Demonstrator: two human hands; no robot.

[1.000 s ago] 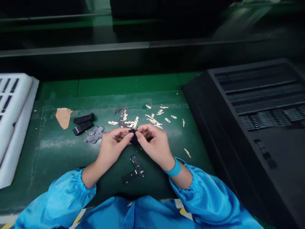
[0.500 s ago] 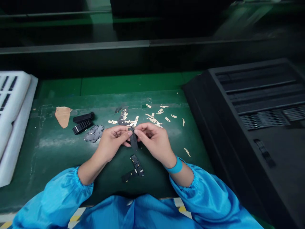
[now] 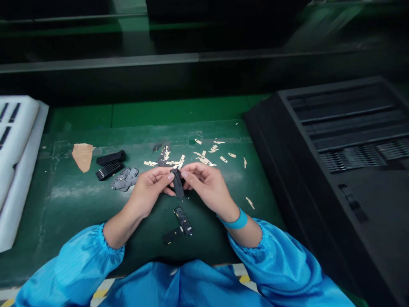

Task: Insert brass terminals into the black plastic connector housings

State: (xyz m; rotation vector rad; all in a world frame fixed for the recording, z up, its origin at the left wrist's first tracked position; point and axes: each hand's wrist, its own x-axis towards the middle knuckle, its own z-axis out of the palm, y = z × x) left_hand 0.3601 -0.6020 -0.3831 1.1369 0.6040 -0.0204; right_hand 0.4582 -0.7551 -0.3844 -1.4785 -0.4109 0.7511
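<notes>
Between my two hands is a slim black plastic part, held over the middle of the green mat. My left hand pinches it near its upper end, thumb on top. My right hand is closed at the same end from the other side, its thumb and fingertips against the part's edge. Any small piece in the right fingertips is too tiny to make out. Just beyond my fingers lies a pile of cream and dark flat pieces. Closer to me, two black parts with small metal contacts lie crossed.
Cream strips are scattered at the right. Leftward lie grey parts, black ribbed parts and a brown paper scrap. A white foam tray stands at the left edge, a large black tray at the right.
The black part has turned slightly in my fingers, showing more of its face. My right fingertips have shifted a little toward its edge. The view has moved slightly.
</notes>
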